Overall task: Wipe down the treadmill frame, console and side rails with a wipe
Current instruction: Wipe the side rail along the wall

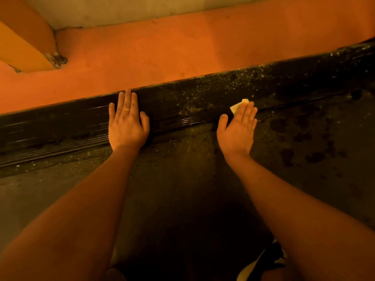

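A black ribbed side rail (182, 104) of the treadmill runs across the view from lower left to upper right. Its right stretch is speckled with pale dust. My left hand (126, 122) lies flat on the rail with straight fingers and a ring on one finger. My right hand (238, 126) presses a pale wipe (237, 106) flat against the rail's near edge; only a corner of the wipe shows past the fingertips. The dark treadmill belt (182, 189) spreads below both forearms.
An orange floor (162, 53) lies beyond the rail, with a yellow-orange post (26, 47) at the far left and a pale wall (142, 9) behind. Dark blotches mark the belt at right (304, 151). A black and white shoe (263, 264) shows at the bottom edge.
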`<state>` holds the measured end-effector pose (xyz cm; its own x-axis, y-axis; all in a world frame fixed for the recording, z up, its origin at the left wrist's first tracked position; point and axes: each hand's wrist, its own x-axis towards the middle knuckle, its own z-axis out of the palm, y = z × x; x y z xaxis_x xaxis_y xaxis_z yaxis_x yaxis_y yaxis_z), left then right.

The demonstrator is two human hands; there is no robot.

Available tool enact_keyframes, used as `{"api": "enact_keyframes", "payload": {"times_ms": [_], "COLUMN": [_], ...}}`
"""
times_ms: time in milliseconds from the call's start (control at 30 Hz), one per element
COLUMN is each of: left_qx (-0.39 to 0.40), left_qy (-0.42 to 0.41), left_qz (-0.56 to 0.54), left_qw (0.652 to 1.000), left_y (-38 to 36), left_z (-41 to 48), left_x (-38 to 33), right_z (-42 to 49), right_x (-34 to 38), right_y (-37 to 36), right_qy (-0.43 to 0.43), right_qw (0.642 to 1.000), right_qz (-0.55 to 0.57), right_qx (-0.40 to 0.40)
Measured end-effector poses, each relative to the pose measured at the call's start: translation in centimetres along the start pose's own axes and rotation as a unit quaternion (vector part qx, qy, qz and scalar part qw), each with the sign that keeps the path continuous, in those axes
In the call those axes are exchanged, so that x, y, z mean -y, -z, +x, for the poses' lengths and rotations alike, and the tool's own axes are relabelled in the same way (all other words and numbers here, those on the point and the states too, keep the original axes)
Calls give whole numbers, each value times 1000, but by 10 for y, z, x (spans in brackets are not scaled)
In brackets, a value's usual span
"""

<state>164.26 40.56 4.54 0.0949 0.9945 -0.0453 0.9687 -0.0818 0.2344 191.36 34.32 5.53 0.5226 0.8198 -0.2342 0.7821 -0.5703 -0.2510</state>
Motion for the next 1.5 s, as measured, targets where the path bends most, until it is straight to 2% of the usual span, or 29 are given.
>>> {"api": "enact_keyframes", "payload": {"times_ms": [100,200,300,400,467,600,767,867,1033,1100,1267,1500], "left_qx": [-2,-5,-10,-11,-13,-11,-13,-13,-7,-6,-13,-14], "left_qy": [-1,-2,-1,0,1,0,-2,-2,-14,-13,-8,-3], "left_qz": [-2,-3,-7,-8,-9,-10,-15,-16,-10,-14,-14,-12], "left_qw": [1000,1000,1000,1000,1000,1000,1000,1000,1000,1000,1000,1000], "left_y": [-1,-1,-2,-2,-1,-2,-2,-2,-1,-1,-2,-4], "left_z": [0,0,0,0,0,1,0,0,0,-1,-1,-1], "left_x": [1,1,1,0,0,0,1,1,3,3,3,2], "right_z": [-9,-28,-58,-84,-89,-81,-55,-53,-64,-54,-33,-47], "right_x": [9,20,43,75,91,86,50,56,67,55,39,57], "right_y": [-6,-13,-19,-31,-37,-35,-23,-23,-25,-20,-15,-20], "right_qy": [-1,51,162,295,321,310,161,126,247,237,150,211], "right_qw": [1000,998,985,948,937,942,985,990,964,968,988,976], "right_qz": [-4,-32,-52,-58,-58,-75,-48,-29,-49,-52,-31,-24], "right_qx": [0,4,41,104,121,104,41,48,81,66,37,57]}}
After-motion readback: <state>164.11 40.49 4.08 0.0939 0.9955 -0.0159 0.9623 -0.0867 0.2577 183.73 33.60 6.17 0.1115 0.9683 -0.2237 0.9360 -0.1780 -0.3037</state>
